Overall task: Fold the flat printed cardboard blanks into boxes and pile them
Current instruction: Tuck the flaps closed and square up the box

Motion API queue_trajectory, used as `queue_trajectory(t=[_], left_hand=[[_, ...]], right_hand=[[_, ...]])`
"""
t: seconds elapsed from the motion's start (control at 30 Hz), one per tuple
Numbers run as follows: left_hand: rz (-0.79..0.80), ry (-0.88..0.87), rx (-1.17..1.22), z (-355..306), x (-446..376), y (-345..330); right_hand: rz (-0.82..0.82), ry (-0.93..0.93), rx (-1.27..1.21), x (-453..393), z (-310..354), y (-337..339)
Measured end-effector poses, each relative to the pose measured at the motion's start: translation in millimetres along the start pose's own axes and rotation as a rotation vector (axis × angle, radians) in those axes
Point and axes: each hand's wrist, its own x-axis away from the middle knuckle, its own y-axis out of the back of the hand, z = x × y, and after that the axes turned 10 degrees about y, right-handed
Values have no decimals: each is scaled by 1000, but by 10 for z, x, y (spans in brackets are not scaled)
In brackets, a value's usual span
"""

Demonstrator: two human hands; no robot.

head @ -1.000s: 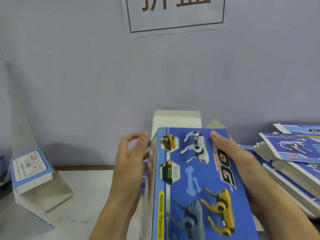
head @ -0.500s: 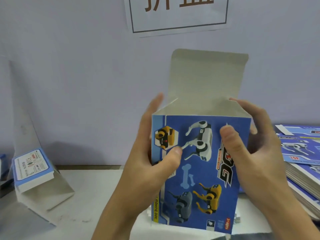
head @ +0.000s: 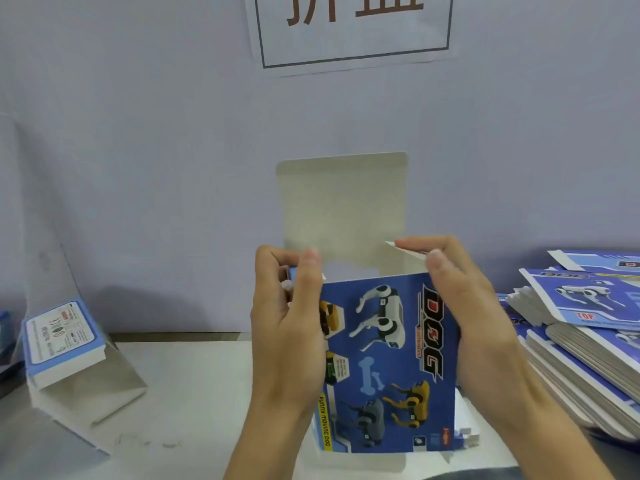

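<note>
Box [head: 388, 362] upright, side flaps pinched between fingers [head: 310, 271] of both hands

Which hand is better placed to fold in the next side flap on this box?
Probably the right hand: it already pinches the right side flap, angled inward over the box opening. The left hand grips the left edge, steadying.
</note>
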Motion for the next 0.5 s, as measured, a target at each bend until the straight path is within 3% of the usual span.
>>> queue_trajectory(t=[0.27, 0.5], left_hand=[[53, 122, 98, -30, 53, -3], [85, 103, 84, 8, -1, 39]], right_hand=[[-211, -72, -2, -32, -96, -77], [-147, -19, -28, -37, -92, -86]])
